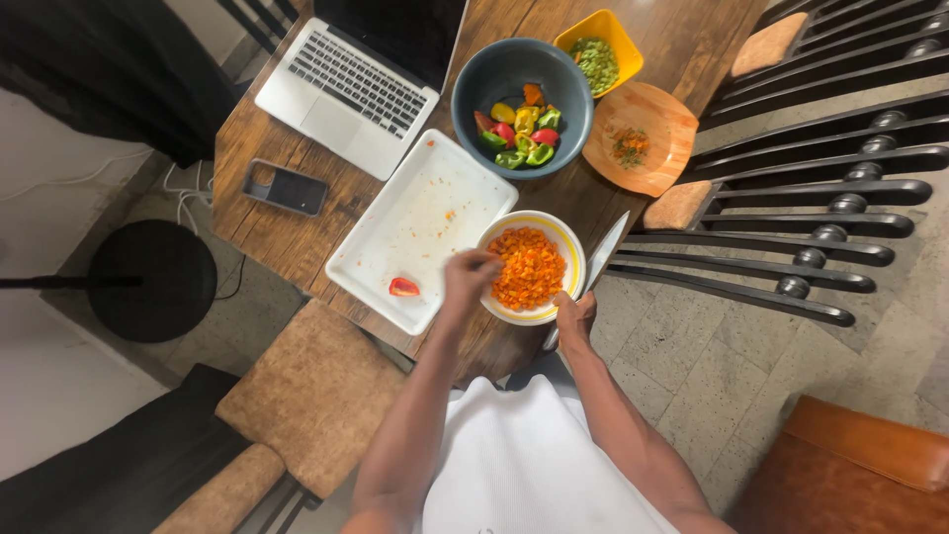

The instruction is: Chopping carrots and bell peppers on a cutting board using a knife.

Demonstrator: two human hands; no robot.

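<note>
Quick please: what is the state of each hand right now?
Left hand: fingers bunched over the bowl of diced orange pieces; holding anything cannot be told.
Right hand: closed on the knife.

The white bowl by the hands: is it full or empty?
Nearly full: the white bowl holds heaped diced orange pieces.

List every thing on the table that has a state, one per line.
Laptop: lid open.
Phone: lying flat.
White tray: nearly bare, one red pepper piece.
Grey bowl: holds whole peppers.
White bowl: filled with chopped orange pieces.
Left hand: over white bowl.
Right hand: grips knife.
</note>
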